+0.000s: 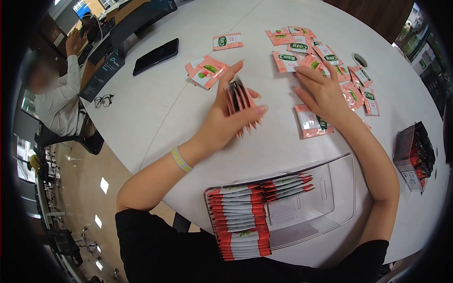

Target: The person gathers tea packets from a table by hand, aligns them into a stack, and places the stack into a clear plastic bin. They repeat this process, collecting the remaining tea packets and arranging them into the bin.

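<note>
My left hand (222,115) grips a bundle of pink tea sachets (240,96) on edge, thumb on the near side and fingers behind. Over a scattered pile of pink and white Cozy sachets (330,55), my right hand (323,92) has its fingers apart, the tips at a sachet (286,62) on the pile's left side. Another sachet (309,123) lies below that hand. Beyond my left hand are a few overlapping sachets (205,71) and a single one (227,41). Close to me, a clear plastic bin (353,177) holds rows of red and white sachets (238,212).
At the right stands a clear box (409,177) of dark and red packets. A black phone (156,56), eyeglasses (104,100) and a dark carton (101,78) lie toward the left. A round hole (359,60) pierces the white table. Another person (59,104) sits at left.
</note>
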Tool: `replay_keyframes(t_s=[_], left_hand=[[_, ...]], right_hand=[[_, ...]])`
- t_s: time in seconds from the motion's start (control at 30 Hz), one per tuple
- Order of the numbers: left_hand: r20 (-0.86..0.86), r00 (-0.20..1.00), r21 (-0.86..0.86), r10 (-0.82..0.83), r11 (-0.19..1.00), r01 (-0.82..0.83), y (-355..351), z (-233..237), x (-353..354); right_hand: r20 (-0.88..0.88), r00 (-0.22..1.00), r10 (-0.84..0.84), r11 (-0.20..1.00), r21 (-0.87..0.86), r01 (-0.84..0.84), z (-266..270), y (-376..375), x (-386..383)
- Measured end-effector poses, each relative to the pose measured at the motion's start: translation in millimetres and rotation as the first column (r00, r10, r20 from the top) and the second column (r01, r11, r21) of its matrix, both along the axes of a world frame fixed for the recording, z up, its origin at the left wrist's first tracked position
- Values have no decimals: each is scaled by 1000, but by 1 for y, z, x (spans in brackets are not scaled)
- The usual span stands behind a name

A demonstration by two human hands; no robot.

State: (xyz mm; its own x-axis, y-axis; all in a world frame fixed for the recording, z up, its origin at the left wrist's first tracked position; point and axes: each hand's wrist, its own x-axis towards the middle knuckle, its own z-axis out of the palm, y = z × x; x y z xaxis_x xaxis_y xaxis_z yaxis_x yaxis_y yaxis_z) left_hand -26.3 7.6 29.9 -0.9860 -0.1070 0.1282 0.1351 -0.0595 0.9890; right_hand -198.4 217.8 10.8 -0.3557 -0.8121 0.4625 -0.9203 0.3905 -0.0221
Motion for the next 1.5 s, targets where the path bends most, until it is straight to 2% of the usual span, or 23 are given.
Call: replay_keyframes(t_s=[0.03, 0.07, 0.1, 0.13, 0.2, 0.27, 0.3, 0.37, 0.47, 0.57, 0.7, 0.83, 0.9, 0.93, 1.0, 1.03, 1.1, 1.13, 1.2, 1.27, 1.37, 1.43, 1.5], left_hand=[[40, 999, 117, 12, 993, -16, -3, -2, -3], [40, 999, 115, 11, 993, -15, -3, 0, -4], [102, 995, 273, 13, 961, -41, -3, 3, -4], [164, 986, 423, 6, 903, -76, -3, 5, -4], [165, 986, 470, -12, 880, -68, -8, 0, -8], [175, 984, 574, -39, 816, -70, -13, -7, -10], [178, 983, 575, -39, 815, -72, -10, -4, -8], [125, 989, 494, -83, 869, 11, -3, 7, -5], [83, 980, 488, -180, 865, 117, -7, 2, -4], [87, 987, 370, -135, 924, 94, -7, 4, -3], [53, 989, 319, -140, 941, 117, -8, 1, -2], [72, 989, 281, -133, 954, 107, -7, 0, -3], [77, 989, 272, -124, 957, 99, -7, 0, -3], [69, 993, 232, -95, 970, 77, -7, 1, -4], [58, 996, 193, -71, 979, 59, -7, 1, -5], [43, 997, 116, -59, 992, 54, -8, 0, -4], [27, 999, 41, -47, 998, 46, -7, -1, -4], [36, 998, 13, -55, 998, 55, -6, 0, -3], [45, 997, -13, -60, 998, 60, -5, 1, -2], [38, 996, -101, -85, 991, 89, -4, 0, -2], [105, 987, -56, -119, 990, 126, -2, 8, 0], [102, 987, -56, -123, 990, 129, -2, 7, -1], [98, 987, -57, -125, 990, 131, -3, 10, 0]], right_hand=[[-69, 995, 75, 996, -45, -78, 1, -1, 5], [-142, 979, 145, 984, -84, -158, 4, -3, 10], [-220, 955, 200, 971, -85, -223, 9, -4, 17], [-221, 955, 200, 971, -85, -223, 11, -6, 23], [-218, 890, 400, 887, -151, -436, 12, -10, 35], [-154, 867, 473, 857, -146, -494, 13, -12, 52], [-89, 837, 541, 824, -145, -548, 14, -12, 57], [-40, 828, 559, 819, -124, -560, 13, -11, 63], [44, 820, 571, 819, -94, -565, 18, -11, 64], [86, 826, 557, 831, -41, -555, 22, -11, 63], [98, 840, 534, 843, 21, -538, 23, -11, 64], [101, 841, 532, 847, -34, -531, 20, -12, 64], [-31, 902, 430, 891, -145, -430, 15, -11, 61], [-32, 904, 427, 893, -144, -426, 13, -12, 60], [-49, 991, 127, 970, -204, -134, 11, -12, 58], [-49, 991, 124, 971, -202, -131, 14, -10, 55], [51, 985, -167, 983, 86, 162, 30, -2, 45], [51, 985, -166, 983, 88, 161, 36, 1, 40], [50, 939, -340, 909, 274, 315, 48, 9, 30], [56, 930, -363, 882, 342, 323, 53, 14, 28], [-41, 941, -336, 870, 371, 326, 47, 16, 29], [-239, 915, -323, 811, 428, 399, 41, 12, 36], [-271, 915, -300, 815, 426, 393, 40, 11, 40]])
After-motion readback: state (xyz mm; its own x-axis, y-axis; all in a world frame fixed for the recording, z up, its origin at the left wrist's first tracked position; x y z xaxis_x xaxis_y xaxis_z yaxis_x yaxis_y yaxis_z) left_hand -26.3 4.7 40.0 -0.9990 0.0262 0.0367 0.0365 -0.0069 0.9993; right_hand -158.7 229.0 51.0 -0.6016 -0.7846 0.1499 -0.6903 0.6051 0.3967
